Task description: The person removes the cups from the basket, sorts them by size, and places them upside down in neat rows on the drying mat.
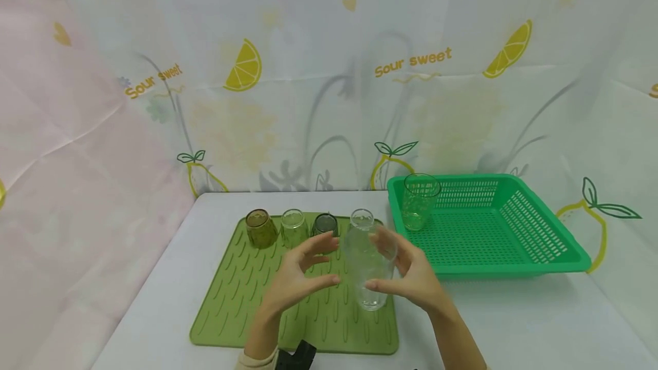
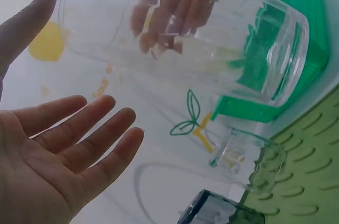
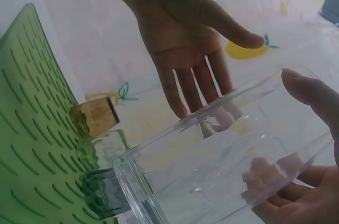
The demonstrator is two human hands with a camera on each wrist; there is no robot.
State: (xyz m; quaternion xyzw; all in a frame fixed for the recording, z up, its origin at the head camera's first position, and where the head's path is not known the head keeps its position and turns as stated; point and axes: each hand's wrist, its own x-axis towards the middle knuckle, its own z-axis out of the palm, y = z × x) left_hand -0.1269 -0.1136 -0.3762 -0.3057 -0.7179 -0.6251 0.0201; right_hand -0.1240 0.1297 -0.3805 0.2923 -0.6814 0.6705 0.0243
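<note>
My right hand [image 1: 418, 276] grips a large clear glass [image 1: 367, 270] from its right side, thumb in front and fingers behind. The glass is tilted slightly, its wide mouth up, above the right part of a green drying mat [image 1: 241, 307]. In the right wrist view, fingers [image 3: 270, 181] show through its clear wall. My left hand [image 1: 293, 281] is held to the left of the glass, its fingers spread and relaxed. The left wrist view shows that palm [image 2: 42, 176] bare, apart from the glass.
Along the mat's back edge stand an amber glass [image 1: 261, 230], a pale green-tinted glass [image 1: 294, 230], a dark grey glass [image 1: 326, 225] and a small clear glass [image 1: 362, 218]. Right of the mat, a green basket [image 1: 493, 270] holds a tall clear glass [image 1: 418, 207]. A printed curtain [image 1: 319, 101] hangs behind.
</note>
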